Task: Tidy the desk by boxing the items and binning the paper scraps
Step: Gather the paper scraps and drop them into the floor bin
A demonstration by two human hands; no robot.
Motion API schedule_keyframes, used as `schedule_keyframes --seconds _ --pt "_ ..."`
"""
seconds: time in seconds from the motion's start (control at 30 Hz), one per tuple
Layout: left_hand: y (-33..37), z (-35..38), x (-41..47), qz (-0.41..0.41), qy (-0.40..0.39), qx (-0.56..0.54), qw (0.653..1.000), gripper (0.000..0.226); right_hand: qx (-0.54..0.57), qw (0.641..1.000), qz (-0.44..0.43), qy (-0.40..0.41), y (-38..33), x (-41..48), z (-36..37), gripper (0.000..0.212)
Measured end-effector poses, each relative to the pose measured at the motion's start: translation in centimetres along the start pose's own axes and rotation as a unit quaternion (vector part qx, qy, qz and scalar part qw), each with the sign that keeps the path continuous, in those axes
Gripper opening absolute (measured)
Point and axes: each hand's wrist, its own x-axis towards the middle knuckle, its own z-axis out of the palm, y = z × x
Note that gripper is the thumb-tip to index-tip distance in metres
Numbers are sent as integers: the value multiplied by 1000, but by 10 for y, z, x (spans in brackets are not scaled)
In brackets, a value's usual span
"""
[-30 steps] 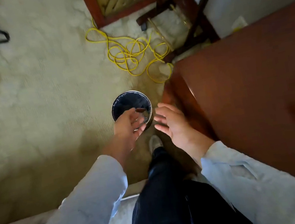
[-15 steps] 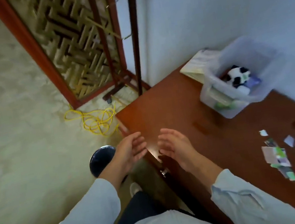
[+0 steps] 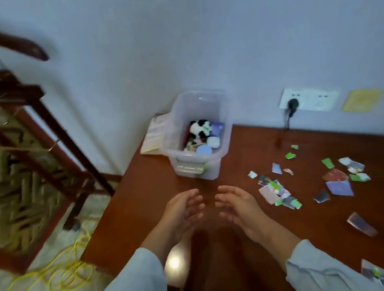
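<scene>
My left hand (image 3: 181, 212) and my right hand (image 3: 240, 205) hover side by side over the near left part of the brown desk (image 3: 150, 204), both empty with fingers apart and palms facing each other. A clear plastic box (image 3: 202, 166) stands at the desk's back left by the wall; it holds a panda plush (image 3: 198, 128) and other small items. Several torn paper scraps (image 3: 277, 191) lie scattered on the desk to the right of my right hand, as far as the right edge of the view. The bin is out of view.
A booklet (image 3: 154, 139) lies behind the box by the wall. A black plug (image 3: 292, 104) sits in a wall socket, its cord dropping to the desk. A dark wooden chair (image 3: 16, 130) stands left of the desk. A yellow cable (image 3: 52, 275) lies coiled on the floor.
The view has swung up and right from the bin on the floor to the desk. Both empty hands have moved from over the bin to over the desk.
</scene>
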Motion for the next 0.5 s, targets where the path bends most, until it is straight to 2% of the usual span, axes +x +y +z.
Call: schedule_keyframes --seconds 0.3,0.5 --pt "7 64 37 -51 -138 144 979 19 64 986 -24 149 -2 -2 -53 21" --pt "4 91 52 -79 -183 194 960 24 102 970 -23 221 4 -7 -71 19"
